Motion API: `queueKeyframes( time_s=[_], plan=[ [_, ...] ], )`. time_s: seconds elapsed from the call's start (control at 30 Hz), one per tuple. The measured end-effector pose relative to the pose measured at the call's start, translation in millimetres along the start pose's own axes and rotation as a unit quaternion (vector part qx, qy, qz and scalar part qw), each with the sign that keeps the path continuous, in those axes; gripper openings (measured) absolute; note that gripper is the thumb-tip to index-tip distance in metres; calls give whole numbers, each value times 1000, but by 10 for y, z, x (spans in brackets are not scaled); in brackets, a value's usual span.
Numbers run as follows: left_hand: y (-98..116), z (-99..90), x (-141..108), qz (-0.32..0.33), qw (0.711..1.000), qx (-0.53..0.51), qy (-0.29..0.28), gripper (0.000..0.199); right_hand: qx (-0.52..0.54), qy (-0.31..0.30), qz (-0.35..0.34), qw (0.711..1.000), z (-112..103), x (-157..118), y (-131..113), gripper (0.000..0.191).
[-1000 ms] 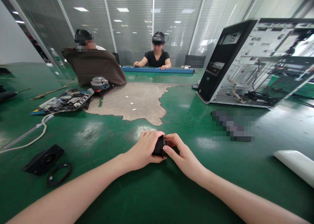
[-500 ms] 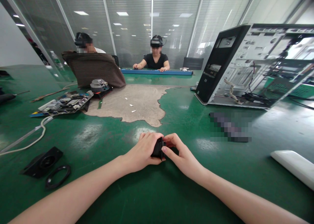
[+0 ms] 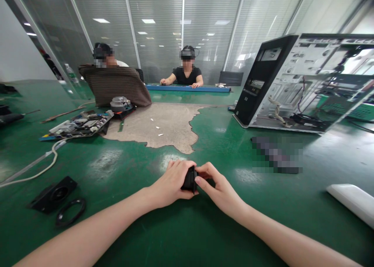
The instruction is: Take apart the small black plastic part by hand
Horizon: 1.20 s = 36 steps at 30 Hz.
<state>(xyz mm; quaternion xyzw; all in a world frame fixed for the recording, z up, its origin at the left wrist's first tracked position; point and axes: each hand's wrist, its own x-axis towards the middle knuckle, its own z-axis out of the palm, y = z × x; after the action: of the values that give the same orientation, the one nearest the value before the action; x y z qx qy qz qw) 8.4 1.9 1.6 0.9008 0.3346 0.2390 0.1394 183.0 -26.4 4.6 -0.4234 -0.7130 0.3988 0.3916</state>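
A small black part (image 3: 189, 179) is held just above or on the green tabletop (image 3: 140, 236), in the middle of the view. My left hand (image 3: 171, 184) wraps round it from the left, fingers over its far side and thumb at its near side. On its right side, my right hand (image 3: 214, 184) pinches the edge with thumb and forefinger. Part of the black piece is hidden by my fingers. A black square part with a round opening (image 3: 55, 193) lies beside a black ring (image 3: 70, 212) at the near left.
A circuit board (image 3: 78, 126), a pale cable (image 3: 52, 163) and a brown cloth-covered object (image 3: 117, 85) are on the left. An open computer case (image 3: 254, 83) stands at the right, near a white object (image 3: 352, 200). Two people sit across the table behind a blue bar (image 3: 189, 88).
The whole view has shifted slightly, with things appearing a little lower and further right. Both hands keep their hold on the black part.
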Motion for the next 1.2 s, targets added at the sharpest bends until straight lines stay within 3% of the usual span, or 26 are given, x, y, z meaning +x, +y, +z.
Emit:
queueKeyframes(
  time_s=[0.17,0.33,0.53,0.67,0.9,1.03,1.2],
  plan=[
    [4,-6,-1,-3,1000,-3,-1,60,-4,0,20,1000,4,19,-13,15],
    [5,-9,-13,-10,1000,-5,1,59,-24,-5,-24,999,-21,-31,-24,23],
    [13,-15,-15,-16,1000,-4,3,58,-28,10,-18,999,2,-10,1,12],
    [21,-15,-11,-14,1000,-9,5,58,-26,11,-4,1000,11,16,-1,24],
    [10,-14,-11,-18,1000,-6,-2,59,-35,-17,-32,999,-31,-32,-28,24],
    [18,-29,-3,-20,1000,-9,-6,59,-38,8,-14,999,-8,-12,-9,14],
    [35,-31,1,-21,1000,-12,-2,56,-27,14,-7,1000,13,2,-9,25]
  ],
)
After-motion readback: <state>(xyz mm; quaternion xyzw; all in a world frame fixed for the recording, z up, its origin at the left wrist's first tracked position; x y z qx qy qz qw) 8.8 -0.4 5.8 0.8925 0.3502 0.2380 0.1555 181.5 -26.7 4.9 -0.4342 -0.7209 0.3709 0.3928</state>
